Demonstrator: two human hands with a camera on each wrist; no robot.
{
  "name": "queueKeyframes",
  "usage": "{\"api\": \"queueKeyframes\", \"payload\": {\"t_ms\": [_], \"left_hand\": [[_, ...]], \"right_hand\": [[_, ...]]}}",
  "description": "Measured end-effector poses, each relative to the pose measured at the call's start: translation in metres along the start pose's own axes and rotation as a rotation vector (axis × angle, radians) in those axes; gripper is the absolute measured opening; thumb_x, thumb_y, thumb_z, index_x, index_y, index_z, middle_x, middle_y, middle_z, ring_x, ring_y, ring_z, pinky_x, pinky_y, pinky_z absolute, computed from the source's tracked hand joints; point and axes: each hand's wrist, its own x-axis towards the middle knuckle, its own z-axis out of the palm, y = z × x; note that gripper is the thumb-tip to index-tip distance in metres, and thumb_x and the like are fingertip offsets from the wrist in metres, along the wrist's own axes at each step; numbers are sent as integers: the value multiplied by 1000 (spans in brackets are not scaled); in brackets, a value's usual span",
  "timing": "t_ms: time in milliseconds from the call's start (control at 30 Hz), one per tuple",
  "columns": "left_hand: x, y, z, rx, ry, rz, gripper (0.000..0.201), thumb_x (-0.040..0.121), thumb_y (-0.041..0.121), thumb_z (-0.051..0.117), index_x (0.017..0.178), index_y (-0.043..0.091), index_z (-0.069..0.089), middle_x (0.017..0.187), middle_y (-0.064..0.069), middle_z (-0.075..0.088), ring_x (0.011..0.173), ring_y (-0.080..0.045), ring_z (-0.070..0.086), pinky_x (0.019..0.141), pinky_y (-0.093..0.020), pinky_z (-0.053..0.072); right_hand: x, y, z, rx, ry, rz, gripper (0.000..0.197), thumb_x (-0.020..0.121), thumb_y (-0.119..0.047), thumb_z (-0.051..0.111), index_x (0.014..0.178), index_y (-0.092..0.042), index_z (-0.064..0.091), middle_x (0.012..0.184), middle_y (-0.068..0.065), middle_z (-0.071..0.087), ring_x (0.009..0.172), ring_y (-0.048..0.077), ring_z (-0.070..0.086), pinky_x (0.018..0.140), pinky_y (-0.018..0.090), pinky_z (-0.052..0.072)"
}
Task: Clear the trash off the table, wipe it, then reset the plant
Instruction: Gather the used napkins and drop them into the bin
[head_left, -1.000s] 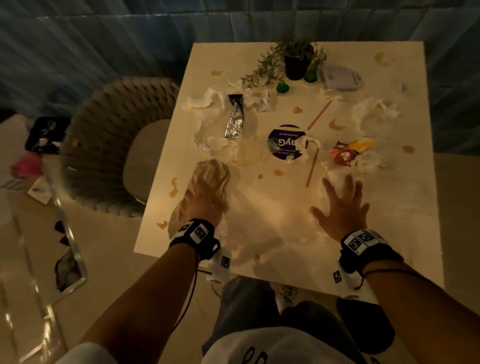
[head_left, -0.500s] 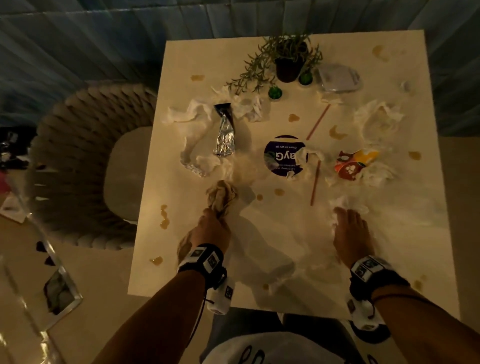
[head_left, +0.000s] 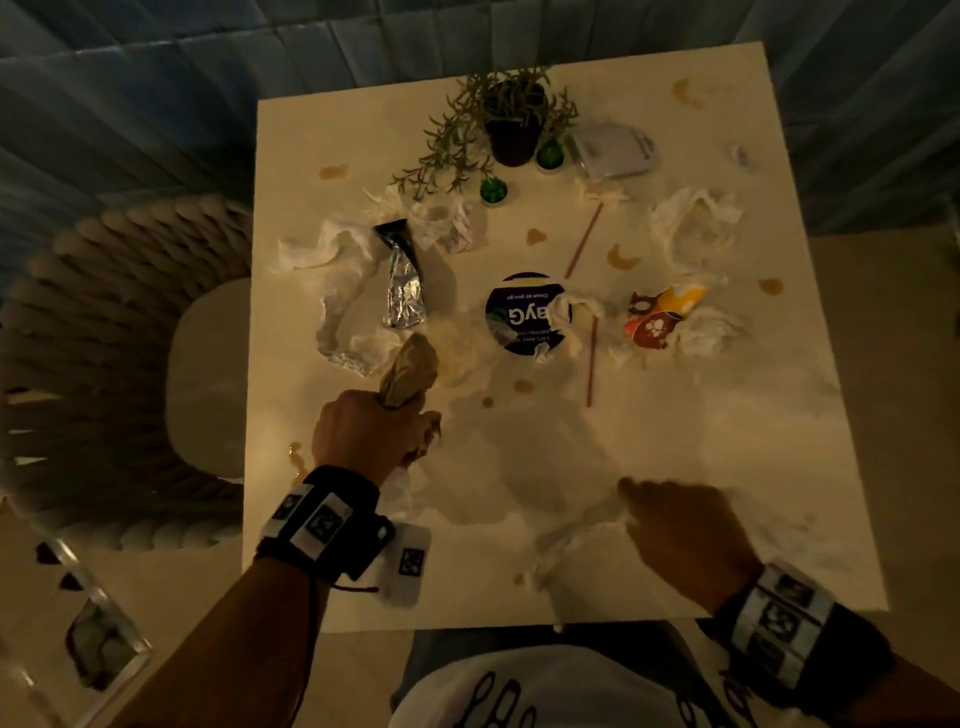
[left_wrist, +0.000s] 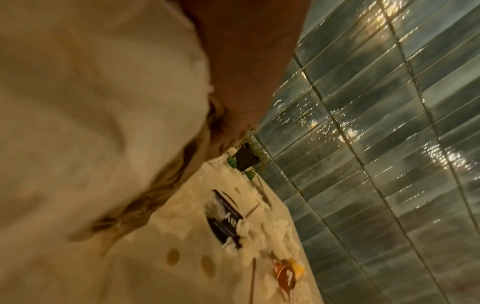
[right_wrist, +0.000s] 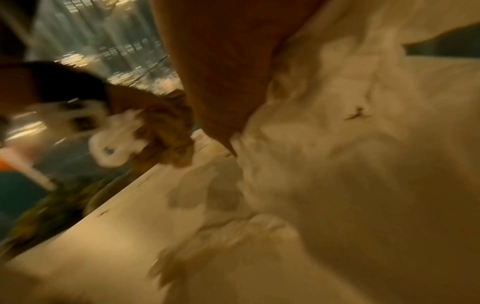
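The white table (head_left: 291, 156) is strewn with trash. My left hand (head_left: 374, 436) grips the bunched brownish end of a thin translucent bag (head_left: 410, 369) above the table's left middle. At the front edge, my right hand (head_left: 680, 535) has its fingers curled into the same thin white film (head_left: 566, 545). Beyond lie a foil wrapper (head_left: 402, 283), a round dark lid (head_left: 524, 314), a red and yellow wrapper (head_left: 660, 314), two thin red straws (head_left: 591, 364) and crumpled tissues (head_left: 693, 223). The potted plant (head_left: 511, 122) stands at the far edge. The wrist views are blurred.
A clear plastic container (head_left: 615, 153) and two small green items (head_left: 492, 189) sit by the plant. Brown stains (head_left: 621, 257) dot the tabletop. A woven round chair (head_left: 104, 364) stands at the table's left. A blue tiled wall (left_wrist: 389, 144) runs behind.
My right hand went from flat and spread on the table to curled on the white film, drawing back to the front edge. My left hand gathered the bag's end into its fist.
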Motion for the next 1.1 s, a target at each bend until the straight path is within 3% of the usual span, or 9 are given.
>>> {"api": "queueKeyframes", "payload": {"t_ms": [67, 133, 300, 400, 633, 767, 900, 1000, 1100], "left_hand": [[6, 0, -4, 40, 21, 79, 42, 83, 41, 63, 64, 5, 67, 66, -20, 64, 77, -41, 62, 63, -35, 40], [15, -3, -5, 98, 50, 144, 33, 83, 27, 62, 75, -4, 68, 83, -29, 67, 87, -45, 61, 69, -39, 42], [26, -7, -11, 170, 72, 174, 21, 80, 11, 58, 99, 2, 62, 97, -24, 67, 92, -45, 60, 70, -37, 40], [33, -7, -10, 110, 96, 237, 31, 78, 4, 57, 108, 6, 50, 102, -23, 63, 94, -46, 59, 72, -43, 42], [66, 12, 30, 292, -87, 403, 91, 73, 43, 73, 146, 42, 18, 156, -3, 16, 123, -39, 50, 92, -50, 50], [84, 15, 55, 443, -198, 395, 83, 76, 60, 63, 145, 46, 19, 159, 0, 4, 123, -41, 50, 95, -50, 46], [90, 12, 63, 443, -127, 387, 52, 89, 41, 55, 138, 34, 39, 154, -6, 19, 107, -41, 59, 85, -47, 49], [96, 6, 64, 356, -107, 338, 42, 92, 28, 51, 134, 24, 45, 143, -11, 41, 109, -40, 57, 88, -47, 48], [100, 0, 61, 262, -83, 309, 37, 90, 21, 53, 126, 16, 48, 122, -17, 60, 106, -38, 59, 85, -45, 49]], "right_hand": [[-13, -15, 21, -14, -75, -139, 65, 45, -12, 84, 109, -10, 71, 46, 5, 51, 30, 23, 44, 35, 26, 27], [-20, -28, 35, -47, -29, -234, 59, 63, -13, 68, 122, -15, 64, 57, 6, 58, 32, 22, 45, 36, 27, 26], [-11, -28, 48, -21, -3, -186, 31, 71, -23, 45, 82, -24, 74, 88, 10, 73, 39, 20, 55, 30, 32, 44], [-9, -10, 47, -16, -2, -147, 33, 73, -23, 41, 88, -21, 69, 94, 12, 71, 43, 21, 57, 33, 32, 44], [-15, -2, 57, 47, -256, -167, 93, 62, -6, 77, 142, -31, 38, 138, 15, 54, 61, 26, 65, 46, 37, 54], [-12, -7, 76, 65, -419, -135, 97, 39, -24, 92, 126, -23, 49, 118, 13, 68, 66, 26, 70, 47, 38, 57], [-9, 4, 71, 145, -262, 8, 78, 39, -22, 91, 108, -18, 54, 93, 6, 75, 67, 22, 72, 50, 31, 55], [-5, 17, 52, 209, 56, 209, 29, 72, -18, 63, 101, -16, 66, 85, 5, 73, 65, 25, 72, 49, 32, 55], [1, 32, 18, 361, 298, 554, 22, 87, -21, 43, 103, -20, 59, 79, 7, 70, 63, 29, 67, 54, 31, 52]]}}
